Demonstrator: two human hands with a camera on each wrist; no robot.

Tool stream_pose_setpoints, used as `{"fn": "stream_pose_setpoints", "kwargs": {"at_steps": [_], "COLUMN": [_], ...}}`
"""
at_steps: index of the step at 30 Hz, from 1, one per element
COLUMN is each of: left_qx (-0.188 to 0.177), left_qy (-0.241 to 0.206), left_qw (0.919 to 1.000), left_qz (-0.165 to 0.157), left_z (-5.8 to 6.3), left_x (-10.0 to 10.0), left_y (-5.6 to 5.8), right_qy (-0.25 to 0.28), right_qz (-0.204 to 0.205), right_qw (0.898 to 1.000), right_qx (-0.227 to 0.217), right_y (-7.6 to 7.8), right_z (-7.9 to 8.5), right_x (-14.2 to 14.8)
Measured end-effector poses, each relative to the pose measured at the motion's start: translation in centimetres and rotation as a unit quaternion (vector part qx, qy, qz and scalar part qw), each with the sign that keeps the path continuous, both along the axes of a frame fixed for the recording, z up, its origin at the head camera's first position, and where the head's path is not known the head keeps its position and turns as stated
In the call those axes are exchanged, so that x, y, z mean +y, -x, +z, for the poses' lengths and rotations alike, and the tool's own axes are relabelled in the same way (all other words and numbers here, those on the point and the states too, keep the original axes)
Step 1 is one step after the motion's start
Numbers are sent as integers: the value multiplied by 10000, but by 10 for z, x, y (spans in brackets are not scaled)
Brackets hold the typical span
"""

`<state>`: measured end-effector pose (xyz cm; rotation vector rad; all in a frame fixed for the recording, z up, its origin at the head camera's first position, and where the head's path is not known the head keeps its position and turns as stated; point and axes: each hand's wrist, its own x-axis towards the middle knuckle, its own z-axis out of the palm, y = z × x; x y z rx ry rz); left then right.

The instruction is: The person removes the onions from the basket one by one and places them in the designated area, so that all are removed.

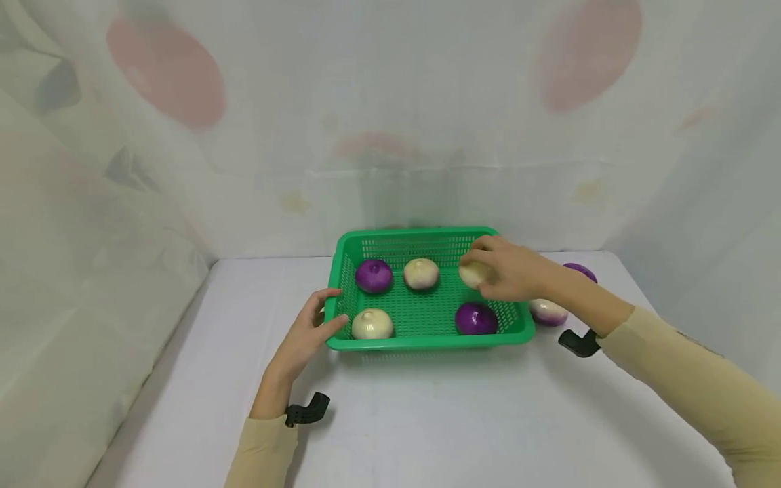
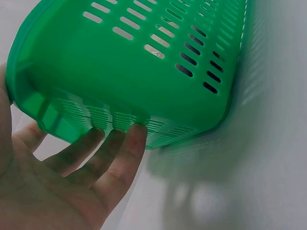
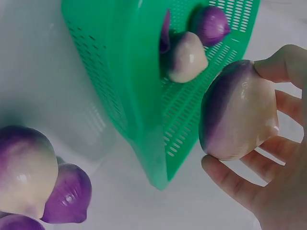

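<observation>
A green plastic basket (image 1: 427,343) with slotted walls stands on a white table. My left hand (image 1: 305,333) grips its left end; in the left wrist view several fingers (image 2: 125,160) touch the outer wall. Over the right part of the basket, my right hand (image 1: 512,270) holds a white-and-purple onion (image 3: 240,115) between thumb and fingers. Inside the basket lie a purple onion (image 1: 374,276) at back left, a pale onion (image 1: 421,274) at back middle, a white onion (image 1: 372,325) at front left and another purple onion (image 1: 476,318) at front right.
Beside the basket's right end are a white-and-purple onion (image 1: 549,312) and a purple onion (image 1: 581,271), partly hidden by the right arm. The right wrist view shows several onions there. A pale patterned cloth (image 1: 390,102) hangs behind the table.
</observation>
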<state>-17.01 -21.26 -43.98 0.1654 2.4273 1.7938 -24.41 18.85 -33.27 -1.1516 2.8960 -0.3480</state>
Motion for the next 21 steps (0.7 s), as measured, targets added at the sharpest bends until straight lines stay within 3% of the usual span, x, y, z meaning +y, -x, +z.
{"fn": "stream_pose_setpoints", "kwargs": {"at_steps": [7,21], "left_qx": [-17,-5], "left_qy": [-52,-17], "left_qw": [10000,10000], "left_qz": [-15,-2], "left_z": [0,-1], "left_x": [0,0], "left_y": [0,1], "right_qy": [155,375], "right_qz": [-8,-723], "right_qw": [9997,9965], "right_qx": [162,207], "right_y": [-14,-33], "right_z": [9,11], "right_x": [11,46]}}
